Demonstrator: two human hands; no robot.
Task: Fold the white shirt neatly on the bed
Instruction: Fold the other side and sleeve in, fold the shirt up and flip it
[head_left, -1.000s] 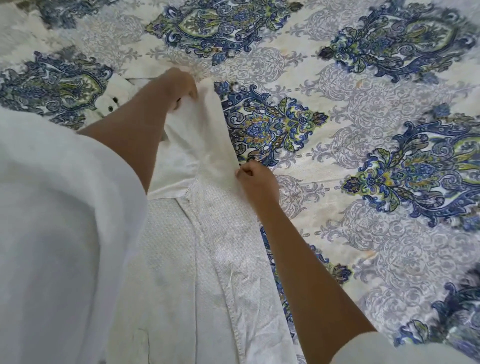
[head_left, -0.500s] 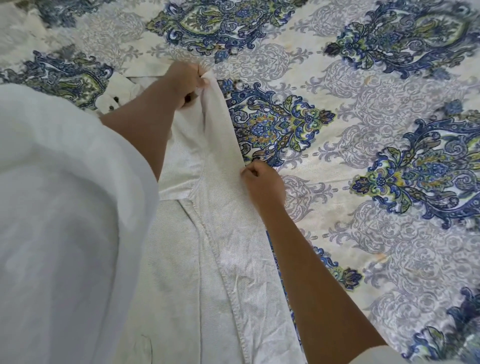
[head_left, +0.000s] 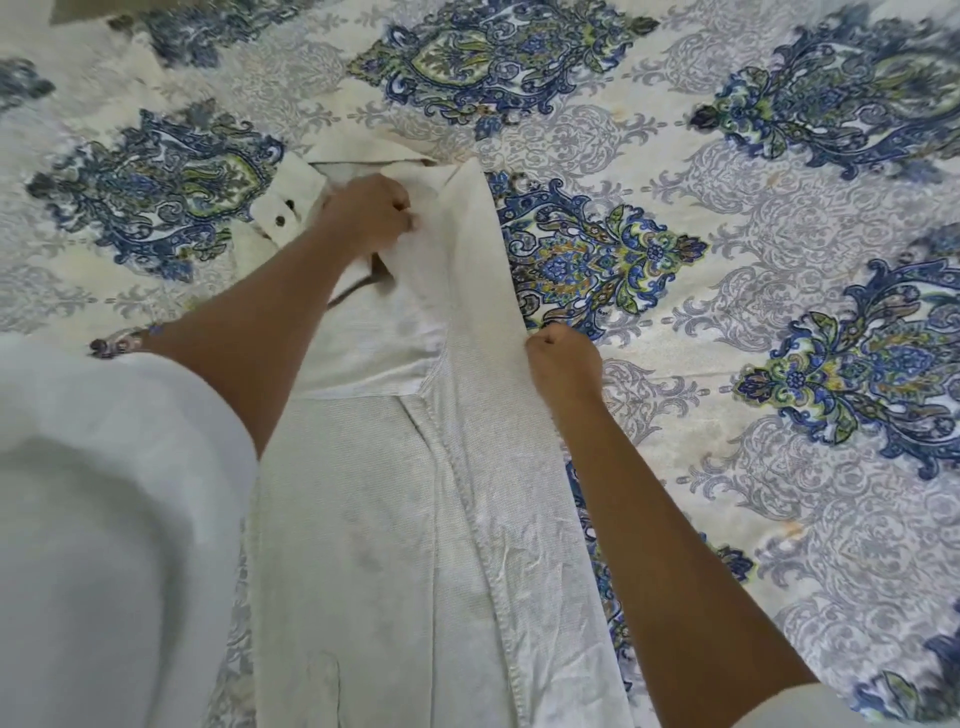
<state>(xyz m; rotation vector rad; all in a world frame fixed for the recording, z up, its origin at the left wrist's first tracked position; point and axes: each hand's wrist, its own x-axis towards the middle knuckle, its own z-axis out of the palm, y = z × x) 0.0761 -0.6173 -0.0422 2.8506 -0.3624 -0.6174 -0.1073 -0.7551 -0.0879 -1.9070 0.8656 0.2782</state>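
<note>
Head view: white shirt (head_left: 395, 519) lies flat on the bed (head_left: 753, 322), running from the near edge toward the middle, collar end farthest away. Left hand (head_left: 371, 210) is curled tight, gripping shirt fabric up by the collar (fingers blurred). Right hand (head_left: 563, 358) is fisted, pinching the folded edge on the shirt's right side. Cuff (head_left: 278, 205) with dark buttons sits just left of the left hand. Person's white sleeve (head_left: 104, 519) hides the shirt's left side by the near edge.

Bedspread (head_left: 779, 332) — cream ground, blue-green medallions (head_left: 597, 260) in staggered rows, grey scrollwork (head_left: 587, 140) between — faintly stained in places. Light soft, even.
</note>
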